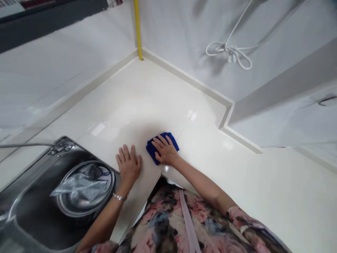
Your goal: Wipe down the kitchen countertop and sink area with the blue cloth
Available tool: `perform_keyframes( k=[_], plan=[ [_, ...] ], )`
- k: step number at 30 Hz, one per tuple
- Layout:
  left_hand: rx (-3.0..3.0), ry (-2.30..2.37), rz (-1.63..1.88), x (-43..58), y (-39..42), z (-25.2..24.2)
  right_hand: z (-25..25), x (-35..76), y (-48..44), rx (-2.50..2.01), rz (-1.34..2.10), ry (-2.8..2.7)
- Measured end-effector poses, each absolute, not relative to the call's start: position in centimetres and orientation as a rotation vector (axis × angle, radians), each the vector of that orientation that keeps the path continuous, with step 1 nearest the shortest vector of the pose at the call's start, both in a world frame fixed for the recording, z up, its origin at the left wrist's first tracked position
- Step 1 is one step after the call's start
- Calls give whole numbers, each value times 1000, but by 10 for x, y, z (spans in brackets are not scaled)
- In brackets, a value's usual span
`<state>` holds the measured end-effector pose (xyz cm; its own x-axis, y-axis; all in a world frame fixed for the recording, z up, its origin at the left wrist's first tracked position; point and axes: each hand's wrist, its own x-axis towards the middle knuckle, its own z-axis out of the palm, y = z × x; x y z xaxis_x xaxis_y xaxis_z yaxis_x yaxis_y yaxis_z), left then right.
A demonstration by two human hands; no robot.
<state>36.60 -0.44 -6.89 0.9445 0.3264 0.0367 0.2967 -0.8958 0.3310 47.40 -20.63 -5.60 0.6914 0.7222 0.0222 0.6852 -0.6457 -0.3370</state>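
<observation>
Before you spreads a glossy cream-white L-shaped countertop (pixel 263 196), its raised edging running along the pale walls. On your left, a dark, shiny metal sink (pixel 31 225) is set into it, and inside sits a round silver metal basin (pixel 79 213) with a crumpled clear plastic bag (pixel 76 188) in it. At the far corner, a slim yellow pipe (pixel 137 31) comes down to the countertop; on the wall to its right hangs a looped white cord (pixel 225 47).

The folded deep-blue cloth (pixel 152 151) lies flat on the countertop, near its inner front corner and under your right hand (pixel 167 154). That hand rests palm down on the cloth — fingers extended and spread over it, not clenched. Your left hand (pixel 129 167) is just beside the sink, palm down on the bare surface — fingers fanned and grasping nothing. A narrow silver-coloured bracelet (pixel 119 197) circles your left wrist.
</observation>
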Motion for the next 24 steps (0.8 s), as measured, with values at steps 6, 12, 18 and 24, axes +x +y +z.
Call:
perform_keyframes(
  k=[6, 12, 18, 24],
  plan=[
    [2803, 433, 212, 366, -2, -71, -56, 551, -238, -2749, 109, -834],
    [2872, 421, 212, 364, 2, -74, -63, 624, -307, -2948, -35, -411],
    [2862, 375, 308, 362, 4, -82, -65, 687, -371, -3062, -168, 260],
    [2848, 325, 244, 357, 7, -80, -65, 764, -365, -2986, -300, 833]
  ],
)
